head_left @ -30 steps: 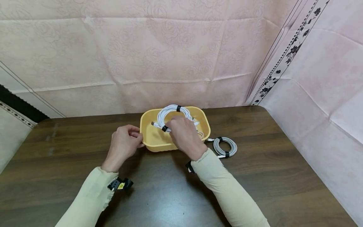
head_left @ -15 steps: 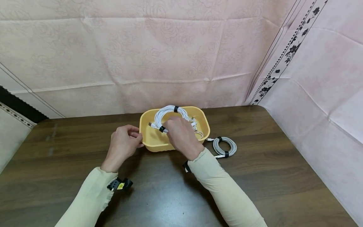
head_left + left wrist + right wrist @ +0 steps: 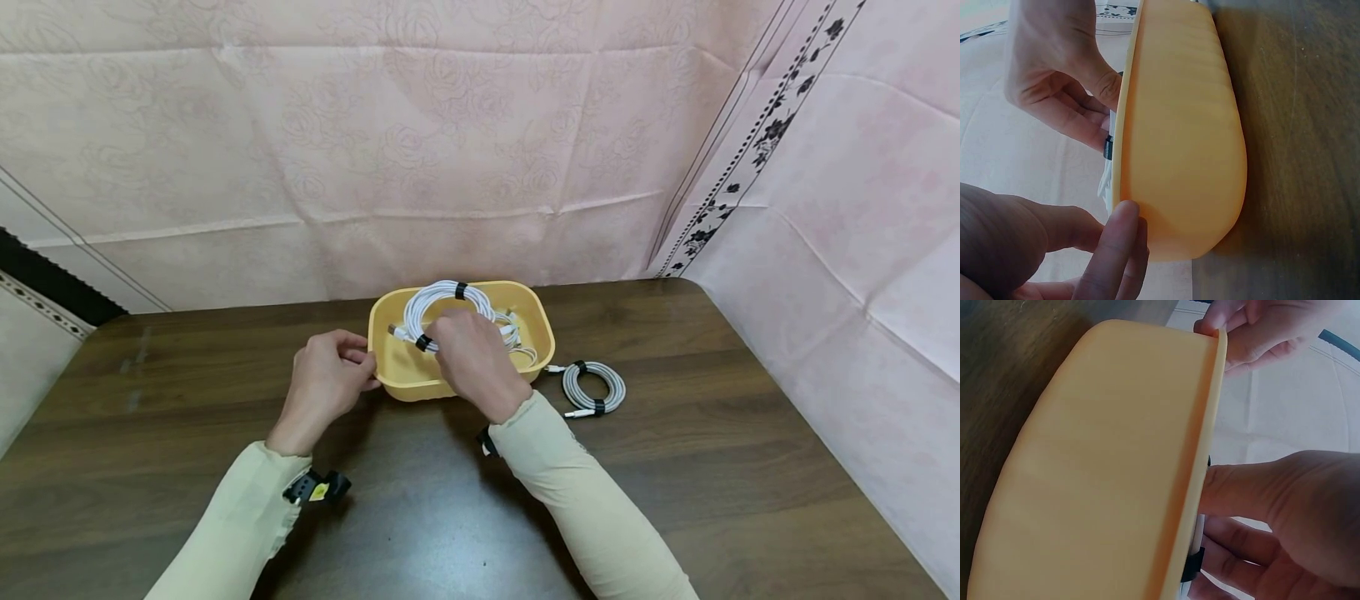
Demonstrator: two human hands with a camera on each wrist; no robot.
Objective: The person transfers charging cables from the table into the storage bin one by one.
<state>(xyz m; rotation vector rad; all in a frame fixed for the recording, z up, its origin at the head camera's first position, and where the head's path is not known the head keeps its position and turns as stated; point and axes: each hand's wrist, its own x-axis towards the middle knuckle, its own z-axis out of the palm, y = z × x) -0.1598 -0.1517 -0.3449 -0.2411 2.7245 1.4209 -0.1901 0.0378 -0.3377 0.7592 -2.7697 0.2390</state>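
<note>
A yellow plastic tray [image 3: 420,387] stands near the back edge of the table. My left hand [image 3: 330,375] pinches its left rim between thumb and fingers, which the left wrist view shows at the near corner. Over the tray's inside, my right hand [image 3: 476,358] holds a coiled white cable [image 3: 416,312] bound with black straps. Its USB plug points left. The right fingertips are hidden behind the tray wall [image 3: 1104,456] in the right wrist view. More white cable [image 3: 525,354] lies in the right part of the tray, partly covered by my right hand.
Just right of the tray, a coiled grey-white cable [image 3: 594,389] with black straps lies on the wooden table [image 3: 420,517]. A pale pink patterned cloth [image 3: 412,150] hangs right behind the table's back edge, and more cloth hangs on the right side.
My right hand has shifted slightly left with the coiled white cable, and the coil sits a little lower. My left hand stays on the tray rim.
</note>
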